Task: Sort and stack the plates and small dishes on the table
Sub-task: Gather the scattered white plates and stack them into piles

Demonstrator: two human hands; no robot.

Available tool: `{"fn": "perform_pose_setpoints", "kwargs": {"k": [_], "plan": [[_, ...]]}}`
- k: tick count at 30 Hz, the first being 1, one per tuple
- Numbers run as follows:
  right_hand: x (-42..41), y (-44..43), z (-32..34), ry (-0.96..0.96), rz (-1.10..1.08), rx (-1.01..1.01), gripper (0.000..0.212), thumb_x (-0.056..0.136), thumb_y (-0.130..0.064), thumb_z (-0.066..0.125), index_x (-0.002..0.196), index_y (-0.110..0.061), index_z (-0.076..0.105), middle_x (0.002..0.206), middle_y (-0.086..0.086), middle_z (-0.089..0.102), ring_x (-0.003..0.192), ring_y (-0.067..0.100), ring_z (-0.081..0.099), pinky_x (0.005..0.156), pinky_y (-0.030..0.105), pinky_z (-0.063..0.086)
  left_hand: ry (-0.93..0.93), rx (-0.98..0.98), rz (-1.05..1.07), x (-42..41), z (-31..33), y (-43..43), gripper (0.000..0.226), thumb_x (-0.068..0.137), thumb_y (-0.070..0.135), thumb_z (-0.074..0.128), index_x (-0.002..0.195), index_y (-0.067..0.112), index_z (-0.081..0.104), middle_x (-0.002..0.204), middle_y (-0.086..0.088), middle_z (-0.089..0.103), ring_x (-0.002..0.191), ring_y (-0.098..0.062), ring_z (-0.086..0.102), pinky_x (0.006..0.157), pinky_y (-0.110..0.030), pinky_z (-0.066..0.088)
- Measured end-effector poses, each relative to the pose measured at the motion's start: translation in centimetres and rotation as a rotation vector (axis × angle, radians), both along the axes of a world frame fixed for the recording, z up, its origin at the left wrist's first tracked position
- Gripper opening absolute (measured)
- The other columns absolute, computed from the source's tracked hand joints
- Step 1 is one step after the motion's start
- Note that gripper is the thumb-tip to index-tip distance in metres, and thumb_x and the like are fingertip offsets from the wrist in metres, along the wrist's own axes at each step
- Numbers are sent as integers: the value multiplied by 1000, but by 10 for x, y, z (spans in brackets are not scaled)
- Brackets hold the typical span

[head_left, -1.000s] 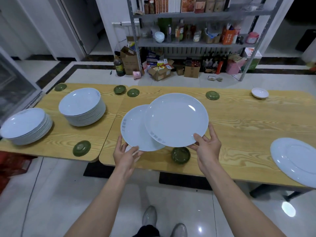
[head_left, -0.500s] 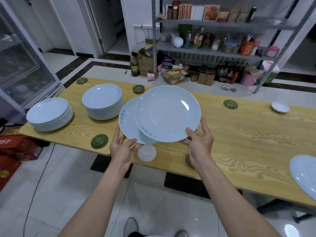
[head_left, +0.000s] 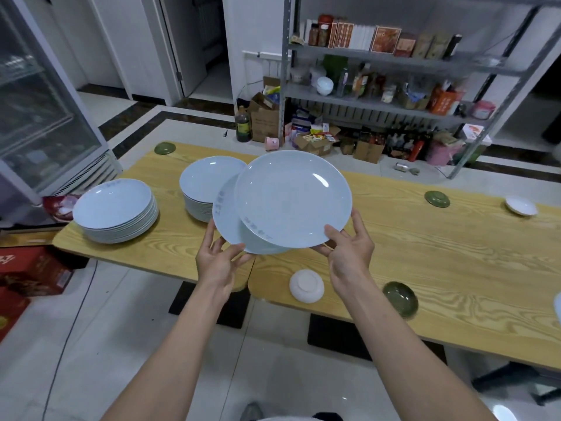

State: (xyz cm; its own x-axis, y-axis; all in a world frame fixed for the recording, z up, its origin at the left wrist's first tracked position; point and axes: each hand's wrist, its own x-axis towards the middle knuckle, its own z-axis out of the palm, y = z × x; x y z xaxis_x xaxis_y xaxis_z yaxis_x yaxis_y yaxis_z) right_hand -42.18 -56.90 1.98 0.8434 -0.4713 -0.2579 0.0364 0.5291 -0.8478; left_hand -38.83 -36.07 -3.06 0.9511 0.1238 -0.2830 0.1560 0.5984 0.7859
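Observation:
I hold two pale blue plates above the wooden table (head_left: 455,268). My right hand (head_left: 349,253) grips the upper plate (head_left: 291,199) by its near rim. My left hand (head_left: 217,262) holds the lower plate (head_left: 226,220), which the upper one mostly covers. Two stacks of the same plates stand on the table's left part: one at the far left (head_left: 113,208), one just behind the held plates (head_left: 206,183). Small dishes lie scattered: a white one upside down (head_left: 306,285), a green one (head_left: 400,298) near the front edge, a green one (head_left: 437,199) and a white one (head_left: 521,206) at the right, a green one (head_left: 164,148) at the far corner.
A metal shelf rack (head_left: 394,98) with bottles and boxes stands behind the table, cartons on the floor under it. A glass-door fridge (head_left: 39,117) is at the left, red boxes (head_left: 33,275) on the floor beside the table's left end.
The view and both held plates have shifted left along the table, closer to the two stacks. The large plate at the right has nearly left the view.

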Motion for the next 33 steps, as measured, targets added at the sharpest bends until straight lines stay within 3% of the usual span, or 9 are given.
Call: {"fn": "perform_pose_setpoints", "kwargs": {"k": [5, 12, 16, 22, 33], "plan": [[13, 30, -4, 23, -12, 58, 77, 85, 14, 64, 149, -23, 42, 97, -6, 75, 94, 20, 73, 65, 44, 61, 7, -37, 8, 17, 5, 24, 84, 76, -26, 61, 137, 31, 50, 129, -9, 61, 100, -23, 71, 75, -52, 60], [51, 40, -8, 30, 11, 46, 79, 86, 14, 62, 152, -20, 36, 83, -21, 74, 88, 12, 73, 63, 41, 61, 57, -66, 27, 55, 0, 34, 85, 78, -25, 60, 143, 27, 45, 132, -6, 57, 106, -26, 68, 72, -49, 60], [88, 44, -13, 41, 22, 82, 78, 86, 15, 61, 151, -20, 37, 81, -15, 76, 80, 16, 75, 60, 41, 60, 75, -55, 52, 84, -4, 36, 86, 77, -24, 63, 143, 28, 45, 128, -5, 61, 106, -26, 68, 68, -42, 60], [147, 54, -18, 86, 47, 135, 79, 86, 15, 62, 152, -19, 36, 93, -4, 75, 86, 24, 75, 62, 43, 61, 108, -60, 131, 131, -9, 45, 89, 77, -23, 62, 147, 27, 41, 138, -5, 56, 112, -28, 65, 74, -46, 61], [211, 89, -30, 153, 92, 113, 79, 85, 16, 62, 151, -22, 39, 99, -4, 72, 85, 24, 75, 61, 42, 61, 156, -95, 180, 184, -24, 81, 88, 78, -22, 63, 147, 28, 40, 143, -11, 51, 123, -32, 56, 69, -40, 61]]}}
